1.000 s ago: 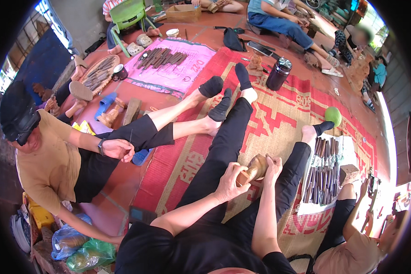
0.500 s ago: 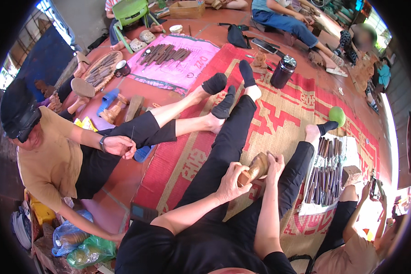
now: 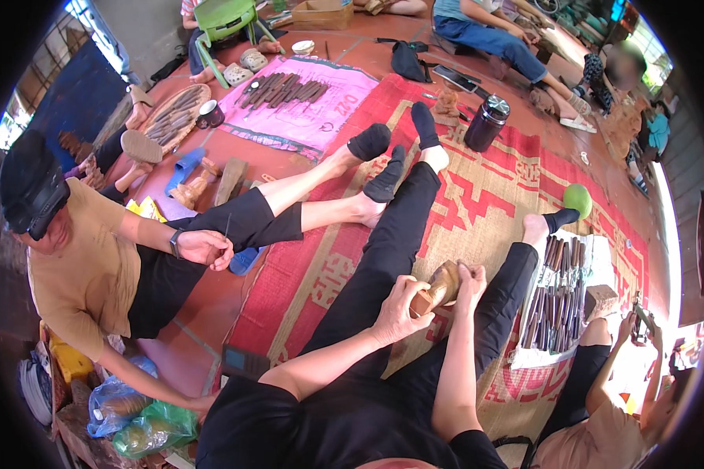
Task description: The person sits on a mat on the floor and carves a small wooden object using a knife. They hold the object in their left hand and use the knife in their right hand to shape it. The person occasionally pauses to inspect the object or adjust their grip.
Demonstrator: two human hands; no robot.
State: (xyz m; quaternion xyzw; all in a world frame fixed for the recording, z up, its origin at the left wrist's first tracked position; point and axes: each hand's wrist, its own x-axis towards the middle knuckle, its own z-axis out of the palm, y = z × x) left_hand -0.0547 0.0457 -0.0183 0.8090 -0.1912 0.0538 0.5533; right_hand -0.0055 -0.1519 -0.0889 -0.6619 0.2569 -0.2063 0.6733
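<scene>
I sit on a red woven mat (image 3: 477,203) with my legs in black trousers stretched out. A small brown wooden piece (image 3: 443,283) rests over my lap, gripped from both sides. My left hand (image 3: 400,309) wraps around its near left end. My right hand (image 3: 471,283) closes on its right side with fingers curled. What the right hand's fingers hold beyond the wood I cannot tell.
A row of carving chisels (image 3: 557,301) lies on a white cloth at my right. A person in a tan shirt (image 3: 86,266) sits close on my left, legs across the mat. Farther off lie a black flask (image 3: 486,122), a green ball (image 3: 577,199) and a pink cloth (image 3: 305,109) with tools.
My hands and the wooden piece stay nearly in place. The view has shifted slightly; the neighbour's hand stays on their knee.
</scene>
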